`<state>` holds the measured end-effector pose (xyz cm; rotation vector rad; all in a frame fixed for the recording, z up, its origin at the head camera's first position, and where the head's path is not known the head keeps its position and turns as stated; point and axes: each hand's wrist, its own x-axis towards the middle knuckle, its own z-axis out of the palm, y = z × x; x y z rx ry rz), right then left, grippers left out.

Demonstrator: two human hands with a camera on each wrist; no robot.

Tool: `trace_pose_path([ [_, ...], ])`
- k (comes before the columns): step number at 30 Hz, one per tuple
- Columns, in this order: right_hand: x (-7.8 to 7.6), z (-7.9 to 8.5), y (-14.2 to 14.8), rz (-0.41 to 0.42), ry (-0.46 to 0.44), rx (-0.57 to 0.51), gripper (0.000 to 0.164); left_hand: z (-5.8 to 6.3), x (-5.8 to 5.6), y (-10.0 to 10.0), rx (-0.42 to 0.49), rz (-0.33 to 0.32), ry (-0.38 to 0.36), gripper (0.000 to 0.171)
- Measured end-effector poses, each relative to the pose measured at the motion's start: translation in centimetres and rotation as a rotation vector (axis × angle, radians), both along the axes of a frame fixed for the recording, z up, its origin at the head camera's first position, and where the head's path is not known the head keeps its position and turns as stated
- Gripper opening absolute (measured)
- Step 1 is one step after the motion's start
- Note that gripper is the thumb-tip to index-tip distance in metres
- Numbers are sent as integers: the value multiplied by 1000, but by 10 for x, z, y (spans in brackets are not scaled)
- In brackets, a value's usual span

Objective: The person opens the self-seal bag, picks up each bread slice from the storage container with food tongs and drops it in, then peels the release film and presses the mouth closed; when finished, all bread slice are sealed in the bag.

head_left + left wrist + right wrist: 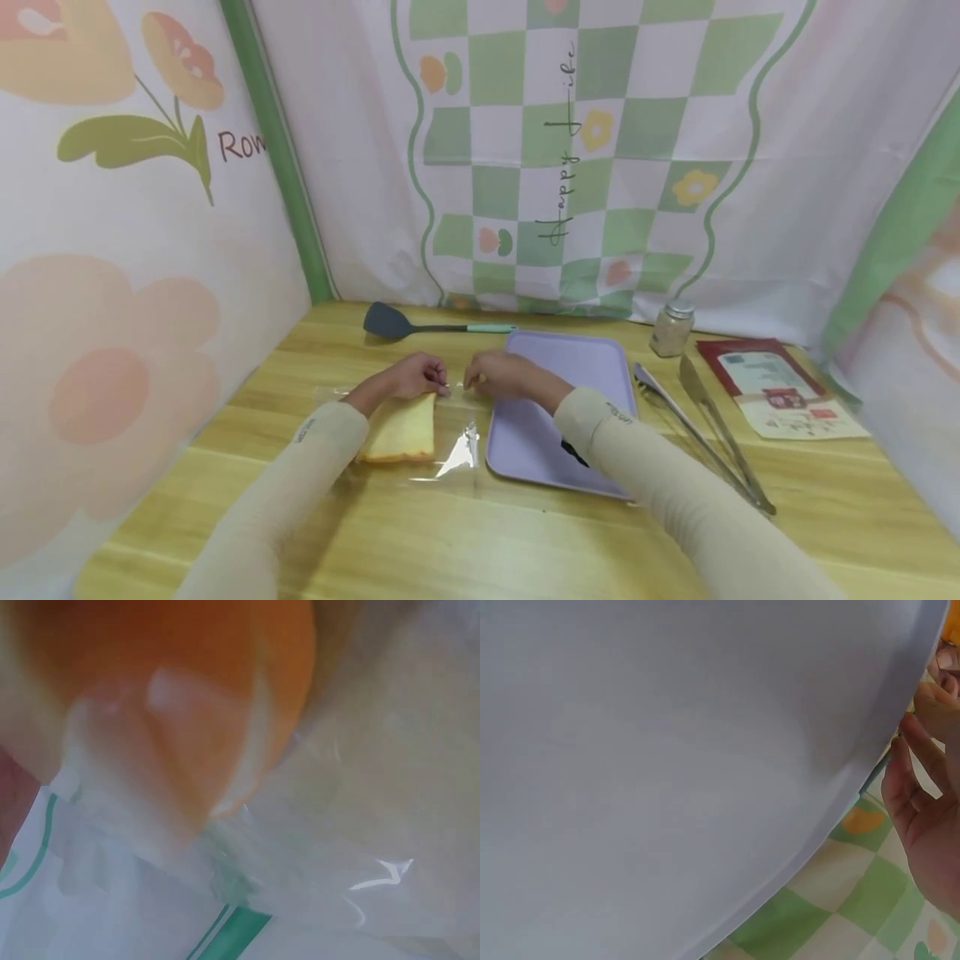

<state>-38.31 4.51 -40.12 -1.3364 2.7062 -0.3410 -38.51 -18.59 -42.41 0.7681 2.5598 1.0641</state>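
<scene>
Counts, by size: one floral cloth wall (97,350) at left; one checked backdrop (585,75) behind; one wood-grain bench (495,542); two pale sleeves (645,467), both reaching forward; one lilac tray (577,354); one piece of clear film (459,450); one pair of metal tongs (726,433), standing apart at the tips, right of the tray; one red-and-cream packet (780,392), lying flat; one spatula (386,321), dark blade, mint handle, beyond the hands; one slice of bread (403,429); one lidded jar (672,332), upright; one dark item (572,452) on the tray.

Positions: bread lies within the film's outline, left of the tray; its far right corner is just below the left hand (414,375), the right hand (498,373) being farther right, beyond the film at the tray's left edge; left fingers curled, tips closed in a pinch on the film; right fingers likewise bent, thumb and fingertip together on the film's edge; hands near, not touching.

Obscured: right sleeve covers most of the dark item, identity undetermined; left forearm hides part of the bread; whether film passes over the bread cannot be told; left wrist view badly blurred; packet print illegible.
</scene>
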Motion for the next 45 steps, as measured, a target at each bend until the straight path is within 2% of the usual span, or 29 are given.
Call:
trace_pose_path([
  [7,-1,-4,-8,-55,23,89,11,0,-2,4,1,3,-5,12],
  [15,-5,-6,-14,-38,68,117,9,2,-2,6,7,-2,-33,11],
  [25,-2,-15,-15,-40,113,203,24,2,0,8,-3,-5,-32,10],
  [30,-3,-14,-13,-40,127,168,21,2,-2,6,7,-13,-19,9],
  [35,-3,-13,-11,-7,205,83,18,1,-3,2,0,-16,-4,10],
  [38,-1,-12,-10,16,246,58,22,0,-3,0,-18,-13,-11,10],
  [45,4,-14,-6,62,302,-16,18,0,0,-1,-27,-13,-11,10],
])
